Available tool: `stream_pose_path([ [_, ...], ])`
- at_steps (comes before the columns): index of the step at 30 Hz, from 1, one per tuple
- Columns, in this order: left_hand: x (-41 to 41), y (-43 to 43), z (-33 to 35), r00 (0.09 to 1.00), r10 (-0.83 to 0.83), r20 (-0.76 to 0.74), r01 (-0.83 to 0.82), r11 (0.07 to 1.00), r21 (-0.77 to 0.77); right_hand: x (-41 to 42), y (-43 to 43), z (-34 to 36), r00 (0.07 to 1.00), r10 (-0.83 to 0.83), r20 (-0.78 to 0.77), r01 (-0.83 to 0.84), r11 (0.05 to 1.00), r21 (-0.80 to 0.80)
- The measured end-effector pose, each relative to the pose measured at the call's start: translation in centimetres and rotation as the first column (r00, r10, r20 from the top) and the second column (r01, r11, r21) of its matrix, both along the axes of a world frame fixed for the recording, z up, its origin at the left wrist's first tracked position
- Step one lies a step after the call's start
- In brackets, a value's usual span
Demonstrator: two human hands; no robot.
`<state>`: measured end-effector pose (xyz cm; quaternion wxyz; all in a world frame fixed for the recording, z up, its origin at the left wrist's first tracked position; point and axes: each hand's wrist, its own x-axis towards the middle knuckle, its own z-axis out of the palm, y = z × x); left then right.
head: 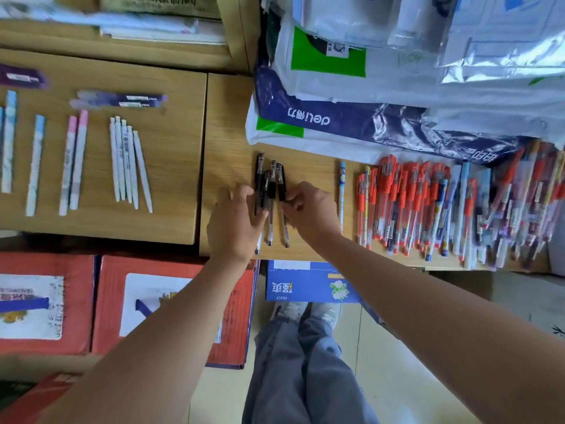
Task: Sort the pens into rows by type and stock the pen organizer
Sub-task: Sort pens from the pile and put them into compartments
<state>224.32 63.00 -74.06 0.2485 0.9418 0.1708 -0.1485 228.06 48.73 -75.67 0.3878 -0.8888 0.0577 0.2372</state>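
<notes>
Black-capped clear pens (270, 194) lie mid-desk on the light wood-grain desktop (232, 123), orange-red capped pens (406, 203) crowd its right edge, white pens (128, 166), 2 pink-tipped pens (75, 162) and pale blue patterned pens (36, 163) line its left part, beside a navy-and-green bag (305, 114).

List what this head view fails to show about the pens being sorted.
- Black pens: lower barrels covered by the left hand and right hand; count uncertain.
- Red-capped pens: overlapping, uncountable.
- Far-right pile: blurred, types unclear.
- Pen organizer: not in view.
</notes>
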Motion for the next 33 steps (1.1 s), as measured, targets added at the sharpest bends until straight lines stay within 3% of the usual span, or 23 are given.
stream_pose_path([
  [4, -0.8, 0.4, -0.4, 1.0, -0.016, 0.018, 0.018, 0.996, -0.093, -0.1, 1.4, -0.2, 1.0, 0.002, -0.03, -0.001, 0.999, 0.041],
  [11, -0.2, 0.1, 0.3, 0.989, -0.087, 0.117, 0.085, 0.996, 0.027, 0.2, -0.8, 1.2, 0.999, 0.036, 0.037, -0.038, 0.997, 0.062],
  [15, 1.1, -2.5, 1.8, 0.973, -0.153, 0.171, 0.156, 0.988, -0.002, 0.0, -4.6, 1.7, 0.995, -0.046, 0.084, 0.049, 0.998, -0.045],
  [22, 2.9, -10.1, 1.6, 0.936, -0.349, -0.032, 0.346, 0.935, -0.071, -1.9, -12.5, 2.2, 0.994, -0.084, 0.064, 0.09, 0.991, -0.094],
  [25, 3.2, -12.8, 0.3, 0.94, -0.317, -0.128, 0.318, 0.948, -0.019, -2.8, -15.4, 1.9, 0.994, -0.092, 0.054, 0.096, 0.991, -0.091],
  [29, 3.0, -15.0, -0.6, 0.962, -0.225, -0.151, 0.237, 0.969, 0.064, -3.4, -18.6, 1.9, 0.99, -0.111, 0.084, 0.118, 0.988, -0.095],
  [33, 3.3, -16.3, -0.2, 0.966, -0.154, -0.209, 0.179, 0.978, 0.105, -3.4, -21.5, 2.1, 0.966, -0.227, 0.12, 0.239, 0.966, -0.099],
])
